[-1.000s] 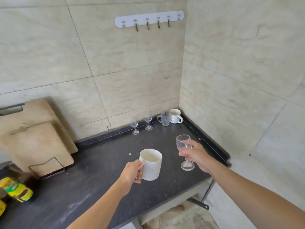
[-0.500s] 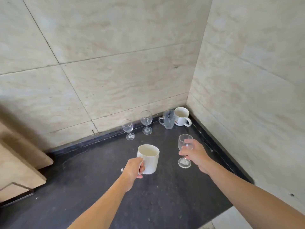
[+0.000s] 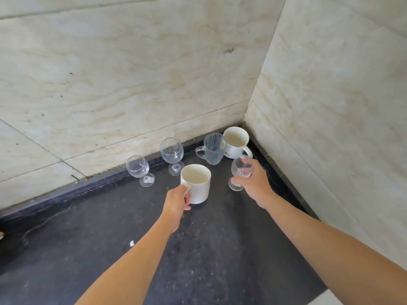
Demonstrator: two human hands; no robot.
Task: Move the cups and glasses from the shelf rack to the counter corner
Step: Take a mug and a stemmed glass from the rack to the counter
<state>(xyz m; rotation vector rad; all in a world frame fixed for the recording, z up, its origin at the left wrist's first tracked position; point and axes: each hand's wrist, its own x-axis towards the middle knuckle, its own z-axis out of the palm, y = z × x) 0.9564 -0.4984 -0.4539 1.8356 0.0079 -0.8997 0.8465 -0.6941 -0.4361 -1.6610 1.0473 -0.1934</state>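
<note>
A person's two bare arms reach over a dark speckled stone counter (image 3: 209,256) toward the corner where two cream marbled tile walls (image 3: 132,73) meet; the left hand (image 3: 176,200) is closed around the handle of a plain white cylindrical ceramic mug (image 3: 196,183), which stands upright, mouth up and showing a pale inside, handle turned back toward the person, out from the corner; whether its base touches the counter cannot be told; the right hand (image 3: 253,181) is wrapped around the bowl of a clear stemmed wine glass (image 3: 240,172), fingers over the rim side, long axis near upright with a slight tilt, its round foot low at the counter, just short of the corner. Nearest the corner stands a white ceramic cup with a small printed motif (image 3: 235,143), upright, mouth open upward, handle pointing out toward the right hand; touching it or very nearly so, on the side away from the corner, is a clear ribbed glass mug (image 3: 213,150), upright, handle pointing away from the corner; farther from the corner along the back wall stand a taller clear wine glass (image 3: 171,154) and then a shorter rounded clear wine glass (image 3: 138,169), both upright on short faceted stems and set apart from each other; a small white fleck (image 3: 131,243) lies on the counter, well out from the corner, beside the left forearm.
</note>
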